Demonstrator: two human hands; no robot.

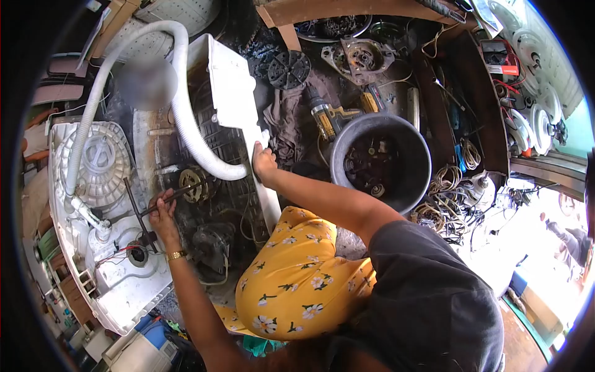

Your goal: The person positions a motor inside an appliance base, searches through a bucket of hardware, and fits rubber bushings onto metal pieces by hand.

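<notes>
the t-wrench [140,214] is at the open side of the casing [232,93], its shaft reaching the wheel [193,176] there; touching or just crossing it, i cannot tell. the left hand [162,214] is closed round that shaft. the right hand [265,164] lies against the casing's white edge; whether it grips, i cannot tell. a hose [181,87] loops over the casing, one end near the right hand. left of the casing lies a white base [149,282]; right of it, a bucket [338,161] with small parts [378,189] and, near that, a drill [323,118].
</notes>
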